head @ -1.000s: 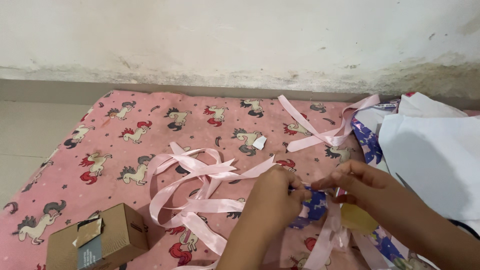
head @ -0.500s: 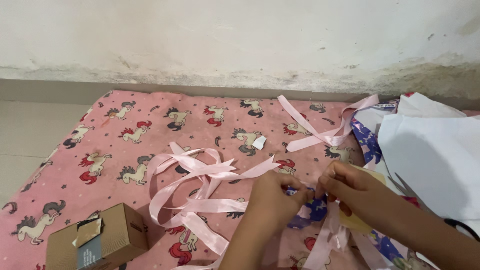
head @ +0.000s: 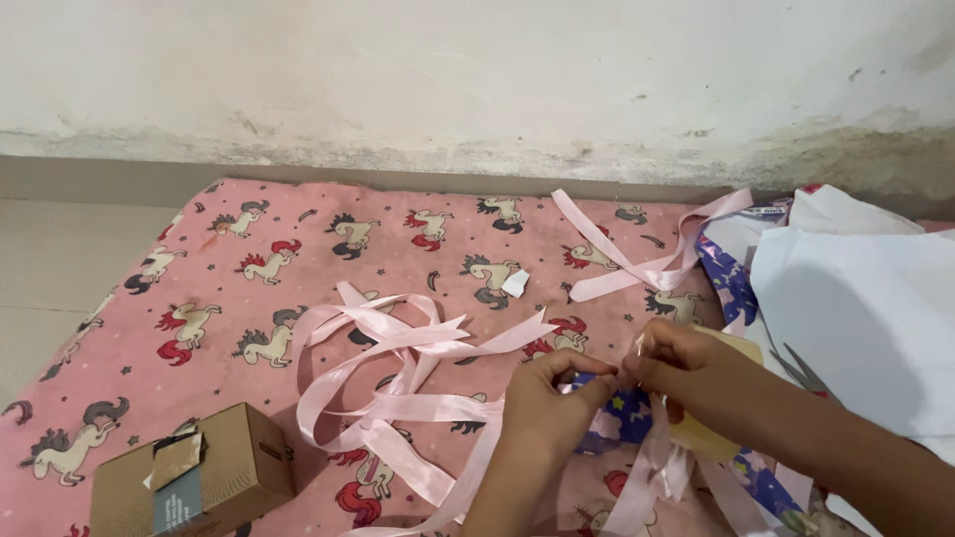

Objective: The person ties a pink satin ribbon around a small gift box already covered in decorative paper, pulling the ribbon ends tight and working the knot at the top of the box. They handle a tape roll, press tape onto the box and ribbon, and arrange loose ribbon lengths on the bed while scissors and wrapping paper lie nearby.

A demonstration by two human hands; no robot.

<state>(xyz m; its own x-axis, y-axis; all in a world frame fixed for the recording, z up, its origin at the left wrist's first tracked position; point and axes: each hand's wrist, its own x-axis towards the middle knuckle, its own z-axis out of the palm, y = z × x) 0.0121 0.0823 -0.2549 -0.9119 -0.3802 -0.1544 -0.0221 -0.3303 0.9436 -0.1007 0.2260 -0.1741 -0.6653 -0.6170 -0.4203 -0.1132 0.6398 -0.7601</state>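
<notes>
My left hand [head: 550, 403] and my right hand [head: 684, 370] meet fingertip to fingertip over a small item wrapped in blue star-print paper [head: 629, 413]. Both pinch pink satin ribbon [head: 652, 462] that hangs down from between them. A roll of clear tape [head: 714, 433] sits partly hidden under my right hand; whether the hand holds it I cannot tell. A loose tangle of the same pink ribbon [head: 398, 373] lies on the pink unicorn-print cloth [head: 229, 288] just left of my left hand.
A small brown cardboard box [head: 194, 477] lies at the lower left. White paper sheets [head: 865, 298] and blue printed wrapping paper [head: 731, 283] are piled at the right, with scissors [head: 796, 368] on them. Another pink ribbon strip [head: 637, 259] lies near the wall [head: 477, 89].
My hands have drawn closer together and my right hand has shifted left, so the fingertips now meet over the blue wrapped item. The ribbon pile and box have not moved.
</notes>
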